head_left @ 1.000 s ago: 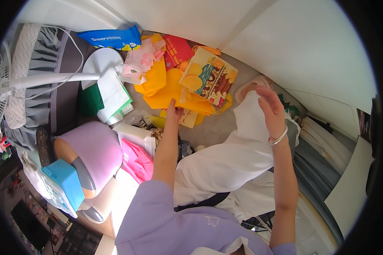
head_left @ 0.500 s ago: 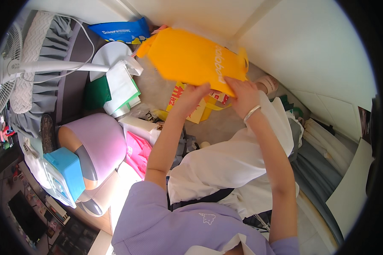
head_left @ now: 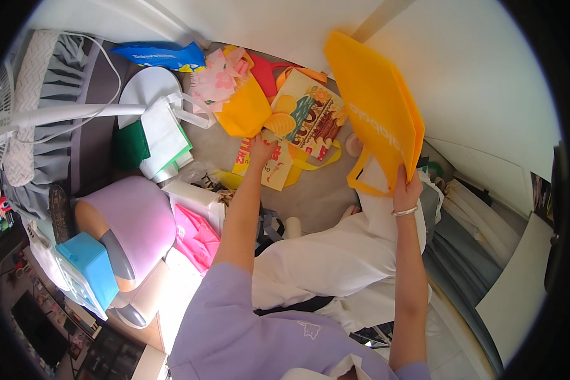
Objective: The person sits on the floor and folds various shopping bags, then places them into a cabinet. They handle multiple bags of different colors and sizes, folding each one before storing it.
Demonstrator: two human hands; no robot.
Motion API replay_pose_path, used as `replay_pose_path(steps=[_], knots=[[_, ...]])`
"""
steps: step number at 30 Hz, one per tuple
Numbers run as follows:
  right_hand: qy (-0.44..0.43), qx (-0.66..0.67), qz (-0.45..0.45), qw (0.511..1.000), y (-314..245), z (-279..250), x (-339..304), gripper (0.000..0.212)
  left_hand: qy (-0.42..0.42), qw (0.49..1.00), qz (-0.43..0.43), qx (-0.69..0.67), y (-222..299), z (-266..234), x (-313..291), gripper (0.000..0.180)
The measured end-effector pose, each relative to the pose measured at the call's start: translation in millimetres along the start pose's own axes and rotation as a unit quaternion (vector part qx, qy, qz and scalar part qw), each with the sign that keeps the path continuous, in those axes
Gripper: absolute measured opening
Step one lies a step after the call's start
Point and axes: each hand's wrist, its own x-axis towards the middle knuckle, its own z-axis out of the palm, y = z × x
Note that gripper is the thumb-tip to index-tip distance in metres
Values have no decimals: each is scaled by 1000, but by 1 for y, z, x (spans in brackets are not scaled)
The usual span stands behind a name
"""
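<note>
My right hand (head_left: 406, 191) is closed on the lower corner of a large yellow tote bag (head_left: 377, 101), held up on the right with pale lettering and a hanging strap loop. My left hand (head_left: 261, 151) has its fingers closed at the lower corner of a smaller yellow bag (head_left: 242, 109). Pink floral paper or cloth (head_left: 216, 79) lies against that bag's upper left. Between the two yellow bags rests a cream printed bag (head_left: 307, 114) with colourful food pictures. Another printed yellow-and-red bag (head_left: 275, 171) lies under and beside my left hand.
At left are a white fan (head_left: 76, 114), white and green bags (head_left: 164, 136), a lilac rounded stool (head_left: 130, 218) and a light-blue box (head_left: 92, 259). A blue bag (head_left: 161, 56) sits by the back wall. A pink bag (head_left: 195, 234) lies near my left arm; grey fabric (head_left: 459, 266) is at right.
My hands have moved apart. My right hand has swung the large yellow tote bag to the right and turned it upright, uncovering the smaller yellow bag and the cream printed bag.
</note>
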Motion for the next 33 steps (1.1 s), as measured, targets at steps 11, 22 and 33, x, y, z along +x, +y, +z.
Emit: replay_pose_path(steps=[11,22,33], knots=[[17,23,-26,999,4,2,7,26,-121,904,-230,-340,48,13,32,51],[55,-140,-128,980,15,-8,30,42,59,979,-189,39,-32,-23,-12,64],[-149,-348,168,910,72,-8,28,40,-121,968,-143,-168,27,-26,21,60]])
